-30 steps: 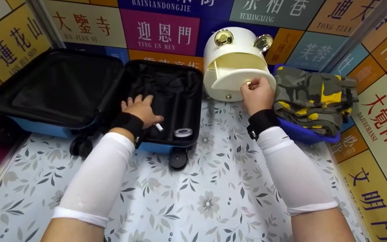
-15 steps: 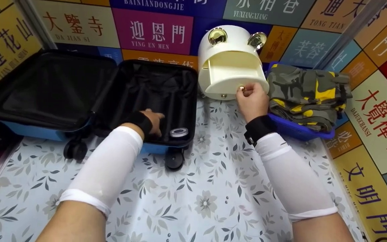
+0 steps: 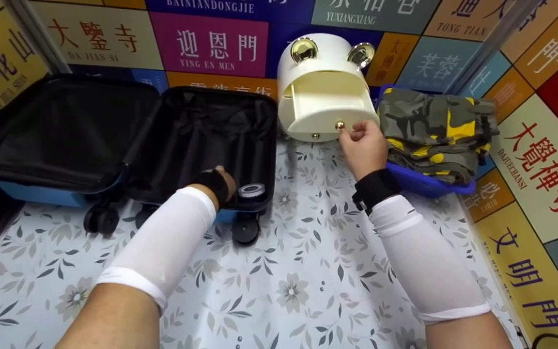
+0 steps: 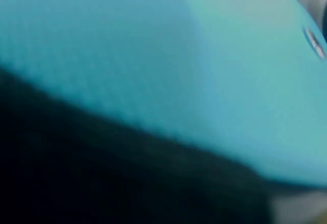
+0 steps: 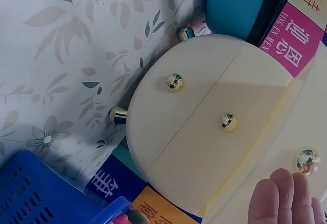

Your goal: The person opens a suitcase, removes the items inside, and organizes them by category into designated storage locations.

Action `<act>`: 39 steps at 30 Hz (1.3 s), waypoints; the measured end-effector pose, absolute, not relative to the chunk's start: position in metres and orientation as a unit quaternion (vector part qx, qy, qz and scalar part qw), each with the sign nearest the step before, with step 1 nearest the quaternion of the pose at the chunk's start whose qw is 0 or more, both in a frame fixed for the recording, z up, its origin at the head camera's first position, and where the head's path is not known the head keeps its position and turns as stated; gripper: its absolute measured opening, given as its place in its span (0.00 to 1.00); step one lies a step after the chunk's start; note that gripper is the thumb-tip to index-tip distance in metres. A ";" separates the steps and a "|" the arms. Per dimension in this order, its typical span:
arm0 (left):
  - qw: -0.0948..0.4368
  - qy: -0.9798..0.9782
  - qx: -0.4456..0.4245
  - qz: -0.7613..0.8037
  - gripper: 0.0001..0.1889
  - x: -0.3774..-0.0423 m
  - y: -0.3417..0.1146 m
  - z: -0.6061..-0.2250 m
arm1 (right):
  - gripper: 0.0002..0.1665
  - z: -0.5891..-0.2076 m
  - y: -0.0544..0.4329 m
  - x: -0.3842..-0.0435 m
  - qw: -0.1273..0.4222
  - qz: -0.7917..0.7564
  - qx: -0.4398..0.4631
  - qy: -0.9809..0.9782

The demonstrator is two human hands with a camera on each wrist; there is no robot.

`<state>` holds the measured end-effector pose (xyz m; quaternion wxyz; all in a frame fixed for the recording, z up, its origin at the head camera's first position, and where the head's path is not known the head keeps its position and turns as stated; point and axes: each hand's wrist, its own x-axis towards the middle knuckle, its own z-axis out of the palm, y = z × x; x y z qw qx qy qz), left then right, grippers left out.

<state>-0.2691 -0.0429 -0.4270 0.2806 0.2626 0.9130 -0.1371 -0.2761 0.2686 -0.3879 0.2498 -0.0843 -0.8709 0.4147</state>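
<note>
A white round-bodied frog-shaped cabinet point(image 3: 325, 92) has its upper drawer point(image 3: 315, 122) pulled out. My right hand point(image 3: 365, 148) is beside that drawer's gold knob point(image 3: 339, 125), thumb tip close under it. In the right wrist view, its fingers point(image 5: 278, 198) are fairly straight and off the knob. My left hand point(image 3: 229, 184) reaches low into the front of the open suitcase point(image 3: 268, 145). Its fingers are hidden behind the wrist, so I cannot tell if it holds something. Next to it lies a ring-shaped item like a tape roll point(image 3: 251, 190).
The suitcase's other half point(image 3: 61, 131) lies spread open at the left. A blue basket point(image 3: 417, 183) of folded camouflage clothes point(image 3: 434, 133) stands right of the cabinet. Walls with printed place names enclose a surface covered in floral cloth point(image 3: 269, 286).
The drawer came out toward me, and my right fingers moved off its knob. My left hand turned and lowered over where a small white cylinder lay; that cylinder is now out of sight.
</note>
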 end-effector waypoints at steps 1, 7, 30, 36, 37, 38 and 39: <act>0.287 0.916 0.249 -0.125 0.15 -0.270 -0.042 -0.429 | 0.18 -0.388 0.268 -0.276 0.248 0.415 -0.084 -0.871; 0.281 0.934 0.211 -0.061 0.14 -0.268 -0.044 -0.433 | 0.18 -0.385 0.267 -0.275 0.239 0.414 -0.083 -0.874; -0.036 0.949 0.107 0.295 0.06 -0.279 -0.073 -0.393 | 0.17 -0.367 0.244 -0.271 0.290 0.390 0.094 -0.869; -0.057 0.882 0.142 0.446 0.08 -0.267 -0.037 -0.369 | 0.36 -0.352 0.210 -0.271 0.142 0.296 0.231 -0.916; -0.058 0.872 0.150 0.462 0.07 -0.265 -0.031 -0.367 | 0.37 -0.351 0.205 -0.272 0.111 0.287 0.244 -0.920; -0.061 0.864 0.156 0.476 0.07 -0.263 -0.026 -0.366 | 0.36 -0.349 0.200 -0.272 0.086 0.282 0.255 -0.921; -0.065 0.856 0.157 0.489 0.07 -0.261 -0.023 -0.366 | 0.35 -0.349 0.196 -0.273 0.065 0.277 0.266 -0.921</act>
